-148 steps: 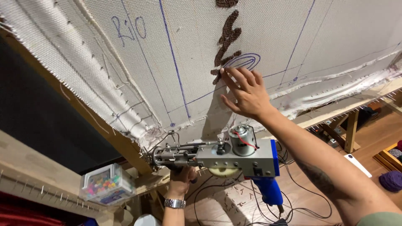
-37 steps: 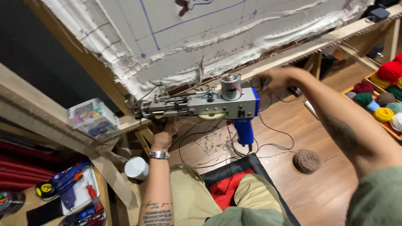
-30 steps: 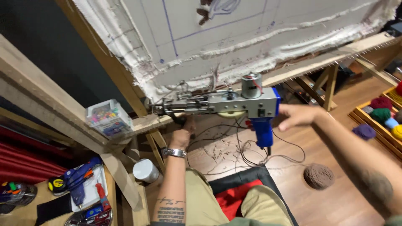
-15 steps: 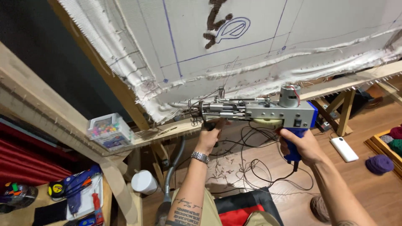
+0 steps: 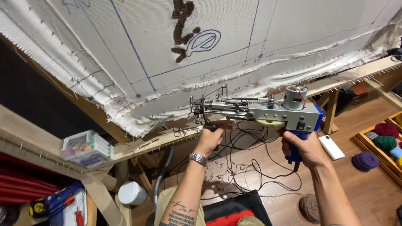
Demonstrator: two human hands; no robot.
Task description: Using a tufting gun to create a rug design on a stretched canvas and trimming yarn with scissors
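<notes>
Tufting gun (image 5: 259,112) held up in both hands, just below and in front of the stretched white tufting cloth (image 5: 125,46), its needle end pointing left and close to the sagging lower edge of the cloth; touching or not, cannot tell. Gun body is a grey metal box with a small cylindrical motor standing on top at the rear, a pale yellow gear showing under the body, and bright steel rods and a wire loop running forward to the needle. Blue plastic trims the rear edge and forms the pistol grip. Right hand (image 5: 303,146) is closed around that blue grip, fingers wrapped tight. Left hand (image 5: 211,136), wearing a metal wristwatch (image 5: 197,158), is clamped on the dark front handle under the needle end. Black cables (image 5: 247,167) hang from the gun and lie tangled on the wooden floor (image 5: 368,184). The cloth carries blue drawn grid lines, a blue outlined loop shape and a patch of dark brown tufted yarn (image 5: 182,21) beside it. The cloth is hooked on a wooden frame (image 5: 138,144). A clear plastic box (image 5: 86,148) of small coloured bits sits on the frame's left beam. Balls of yarn (image 5: 383,140) in red, green and purple sit lower right, some in a wooden tray. A white flat device (image 5: 331,146) lies on the floor near the right hand.
</notes>
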